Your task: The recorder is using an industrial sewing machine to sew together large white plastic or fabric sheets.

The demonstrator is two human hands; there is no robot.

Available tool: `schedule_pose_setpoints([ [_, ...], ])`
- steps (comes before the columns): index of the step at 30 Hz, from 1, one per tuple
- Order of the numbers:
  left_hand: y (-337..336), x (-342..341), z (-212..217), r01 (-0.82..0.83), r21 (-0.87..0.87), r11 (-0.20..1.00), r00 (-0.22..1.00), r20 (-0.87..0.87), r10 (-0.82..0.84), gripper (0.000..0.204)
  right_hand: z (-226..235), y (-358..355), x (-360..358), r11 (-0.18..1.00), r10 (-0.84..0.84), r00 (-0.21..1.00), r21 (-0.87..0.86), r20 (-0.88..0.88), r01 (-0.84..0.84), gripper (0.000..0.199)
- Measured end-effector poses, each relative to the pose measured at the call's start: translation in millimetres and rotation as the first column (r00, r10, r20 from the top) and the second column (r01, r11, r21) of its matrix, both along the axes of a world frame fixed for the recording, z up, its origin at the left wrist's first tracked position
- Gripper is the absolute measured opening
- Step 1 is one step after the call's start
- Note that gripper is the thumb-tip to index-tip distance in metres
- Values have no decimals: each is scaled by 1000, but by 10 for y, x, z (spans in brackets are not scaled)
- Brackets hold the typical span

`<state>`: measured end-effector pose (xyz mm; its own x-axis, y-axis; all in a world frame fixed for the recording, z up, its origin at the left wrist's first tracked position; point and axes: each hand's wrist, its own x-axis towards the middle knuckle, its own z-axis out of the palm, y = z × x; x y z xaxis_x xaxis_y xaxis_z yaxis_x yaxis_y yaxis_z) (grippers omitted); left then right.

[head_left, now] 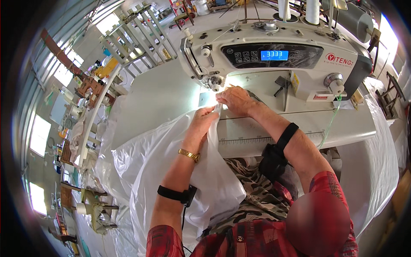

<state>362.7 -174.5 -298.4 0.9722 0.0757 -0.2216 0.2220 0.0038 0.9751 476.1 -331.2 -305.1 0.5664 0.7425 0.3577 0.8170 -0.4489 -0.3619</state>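
Note:
A white sewing machine (274,47) with a lit blue display stands across the far side of its table. Its needle head (215,81) is just above my hands, under a bright lamp. Translucent white plastic sheeting (171,158) runs from below the needle down over my lap. Pinched in the fingers of my left hand (202,123) is the sheeting's edge, a little in front of the needle. My right hand (235,99) presses its bent fingers onto the same edge right beside the needle. The fingertips and the needle point are partly lost in the glare.
The table (158,94) has a ruler strip (248,140) along its near edge. A small black tool (281,84) lies by the machine's base. White thread cones (312,12) stand behind. Green thread (334,115) hangs at the right. A metal rack (137,36) stands at the far left.

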Motion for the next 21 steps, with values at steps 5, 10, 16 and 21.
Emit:
schedule_pose_setpoints([
  [5, -1, 69, -207, -41, 313, 949, 990, 140, -3, 35, 95, 9, -14, 999, 9, 1000, -44, -11, -10, 13],
  [10, -177, -22, -141, -201, 594, 779, 956, 294, 23, 37, 63, 69, 35, 994, -13, 1000, -111, 0, 13, 18],
  [16, -294, -116, -54, -265, 777, 570, 939, 343, -32, 39, 33, 81, -20, 999, -33, 999, -21, 18, 33, 11],
  [21, -224, -39, -35, -212, 836, 506, 956, 286, -71, 34, 24, 107, -86, 988, -128, 991, -84, 49, 132, 14],
])
